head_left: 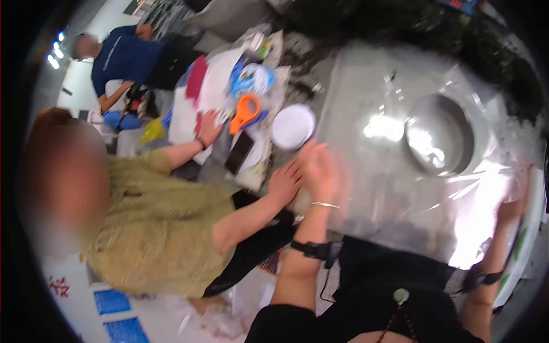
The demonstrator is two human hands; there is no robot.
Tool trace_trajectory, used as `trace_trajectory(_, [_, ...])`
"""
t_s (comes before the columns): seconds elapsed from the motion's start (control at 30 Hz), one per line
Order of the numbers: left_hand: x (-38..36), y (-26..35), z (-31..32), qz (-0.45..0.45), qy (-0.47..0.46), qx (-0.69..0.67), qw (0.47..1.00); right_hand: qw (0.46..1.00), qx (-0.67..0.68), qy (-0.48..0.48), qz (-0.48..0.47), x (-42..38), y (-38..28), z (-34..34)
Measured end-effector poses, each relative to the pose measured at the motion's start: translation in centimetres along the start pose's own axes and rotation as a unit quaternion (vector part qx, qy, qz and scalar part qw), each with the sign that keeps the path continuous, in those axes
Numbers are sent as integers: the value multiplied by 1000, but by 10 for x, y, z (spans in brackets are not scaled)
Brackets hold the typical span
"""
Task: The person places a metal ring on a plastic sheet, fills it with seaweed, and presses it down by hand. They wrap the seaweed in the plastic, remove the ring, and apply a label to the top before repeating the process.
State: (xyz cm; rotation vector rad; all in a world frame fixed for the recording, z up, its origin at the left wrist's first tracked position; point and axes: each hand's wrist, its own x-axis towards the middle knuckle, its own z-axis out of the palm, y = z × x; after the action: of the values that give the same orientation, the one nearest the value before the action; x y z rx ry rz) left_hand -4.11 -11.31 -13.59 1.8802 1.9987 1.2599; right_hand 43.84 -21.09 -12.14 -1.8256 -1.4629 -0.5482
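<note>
My left hand (320, 166), with a thin bracelet at the wrist, is smeared by motion at the left edge of a large clear plastic sheet (366, 188). Close beside it are the fingers of a co-worker's hand (286, 180). Just above my fingertips lies a round white lid-like disc (293, 127). Over the sheet's right side, my right hand (517, 194) is blurred against bright glare, its fingers not distinct. A round metal ring or shallow pan (440, 136) shows on the sheet's right half, under shiny plastic folds.
A co-worker in an olive shirt (160, 223) stands at my left, one hand (210, 128) on the cluttered table. An orange tape dispenser (246, 113), a dark phone (239, 152) and a blue-white package (253, 80) lie there. Another person (123, 60) stands farther back. Dark fibrous material (372, 23) lines the far side.
</note>
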Motion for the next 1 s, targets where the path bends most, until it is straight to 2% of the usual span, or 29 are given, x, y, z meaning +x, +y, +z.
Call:
trace_trajectory(0.03, [21,-27,6,-7,39,-45,998,999,-17,-40,-31,-36,-11,3])
trace_trajectory(0.07, [42,-24,2,-106,47,-60,991,986,6,-165,-28,-67,-16,0])
trace_trajectory(0.1, [60,-36,3,-98,68,-36,992,955,72,-256,133,-79,-34,0])
trace_trajectory(0.17, [77,-65,2,-46,4,127,991,950,66,-268,149,-73,-32,-16])
trace_trajectory(0.23, [80,-81,6,33,-51,185,981,952,93,-190,222,-37,-36,-27])
trace_trajectory(0.27, [79,-90,13,6,-76,140,987,969,99,-140,175,-4,-46,-32])
trace_trajectory(0.3, [79,-85,14,23,-70,125,989,972,107,-134,162,28,-50,-33])
trace_trajectory(0.4, [80,-91,16,-82,-55,59,993,973,165,-141,82,126,-56,-9])
trace_trajectory(0.43, [80,-99,16,-134,-43,15,990,968,197,-141,68,157,-57,10])
trace_trajectory(0.53, [79,-126,18,-265,-36,-108,957,953,240,-158,-96,257,-72,88])
trace_trajectory(0.63, [89,-104,14,-306,-60,-74,947,945,182,-151,-226,325,-101,174])
trace_trajectory(0.73, [85,-81,16,-160,-42,38,986,928,98,-171,-317,345,-124,239])
trace_trajectory(0.83, [77,-86,14,-82,-43,57,994,913,72,-240,-321,354,-126,266])
trace_trajectory(0.87, [79,-86,14,-168,-27,-13,985,905,44,-275,-321,356,-122,275])
trace_trajectory(0.97, [82,-115,15,-318,-4,-137,938,895,102,-295,-317,360,-116,281])
trace_trajectory(1.0, [85,-115,13,-348,-22,-134,928,892,97,-310,-314,359,-115,279])
